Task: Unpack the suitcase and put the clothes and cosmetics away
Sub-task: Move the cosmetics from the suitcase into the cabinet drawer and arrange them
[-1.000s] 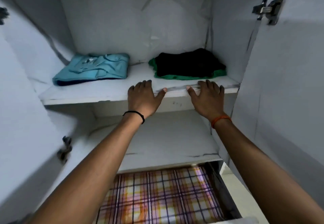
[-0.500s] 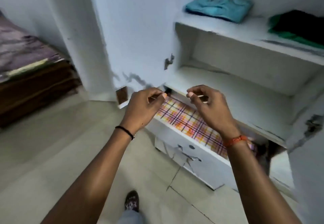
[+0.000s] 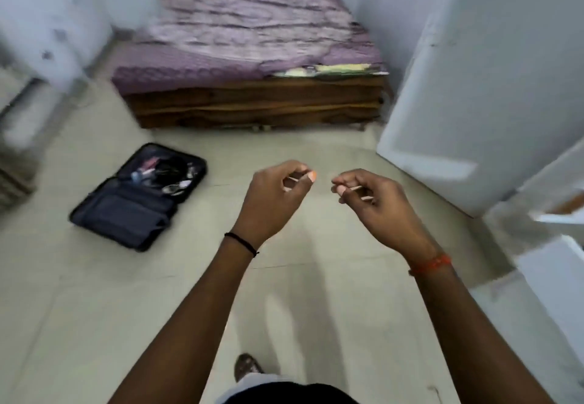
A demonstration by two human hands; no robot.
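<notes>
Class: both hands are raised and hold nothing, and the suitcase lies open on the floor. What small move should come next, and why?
Probably step toward the open suitcase and reach the left hand down to it. Small items, likely cosmetics though blurred, lie in its far half, and it sits on the person's left. The right hand also hangs loosely curled, holding nothing.

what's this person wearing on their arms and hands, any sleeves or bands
Both forearms are bare, with no sleeves in view and no gloves. The left hand has a thin black band round the wrist. The right hand has a thicker orange-red thread band round its wrist. No rings or watch can be made out.
</notes>
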